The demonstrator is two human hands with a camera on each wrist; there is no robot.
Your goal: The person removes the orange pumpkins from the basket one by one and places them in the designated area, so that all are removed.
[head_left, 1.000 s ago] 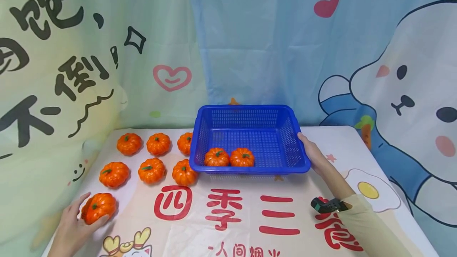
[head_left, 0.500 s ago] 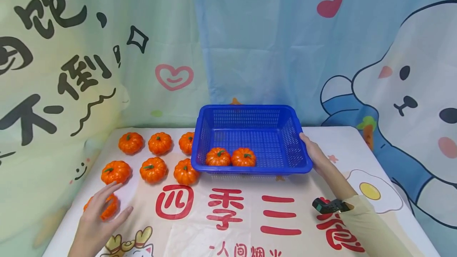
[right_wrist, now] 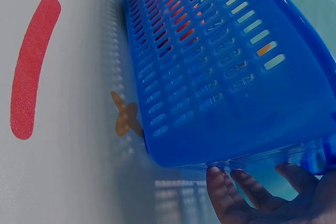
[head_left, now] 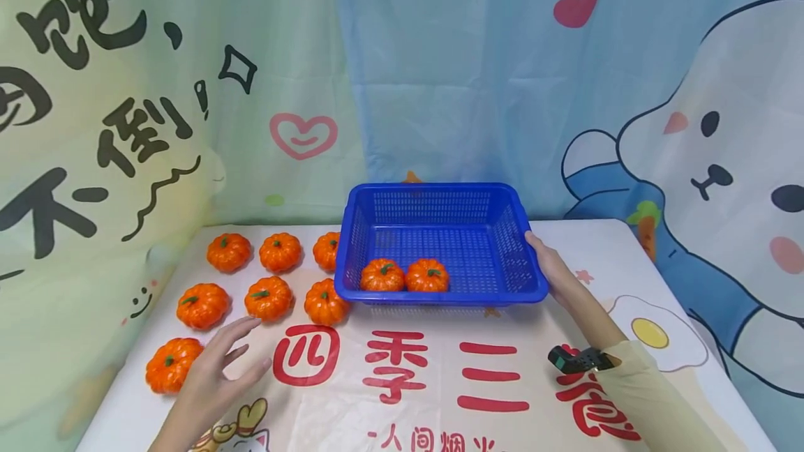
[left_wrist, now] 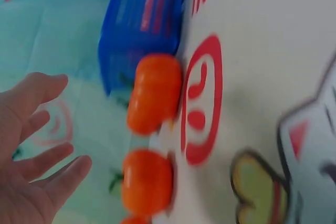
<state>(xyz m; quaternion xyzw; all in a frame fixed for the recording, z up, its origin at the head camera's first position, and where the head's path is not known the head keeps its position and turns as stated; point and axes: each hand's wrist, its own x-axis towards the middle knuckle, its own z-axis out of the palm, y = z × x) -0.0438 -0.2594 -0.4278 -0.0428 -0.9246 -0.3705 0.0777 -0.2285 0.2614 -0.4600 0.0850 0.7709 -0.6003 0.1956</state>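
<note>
My left hand (head_left: 216,375) hovers over the front left of the table, fingers spread and slightly bent, holding nothing. Just left of it lies an orange toy pumpkin (head_left: 168,367), partly covered by the hand in the head view. Beyond it, more toy pumpkins with green stems sit in loose rows, among them a middle pumpkin (head_left: 269,298) and a front pumpkin (head_left: 326,303) beside the basket. A blue plastic basket (head_left: 440,297) has two pumpkins (head_left: 427,276) along its near inside wall. My right hand (head_left: 553,267) holds the basket's right end, fingertips against the outer wall; the thumb is hidden.
A printed cloth (head_left: 440,382) with red characters covers the table. Behind it hangs a patterned curtain (head_left: 427,89), close to the basket's far side. The right forearm, with a black wristband (head_left: 578,361), reaches across the table's right part.
My left hand has let go of the front-left pumpkin and moved right, away from it. That pumpkin remains on the table. The right hand and basket stay in place.
</note>
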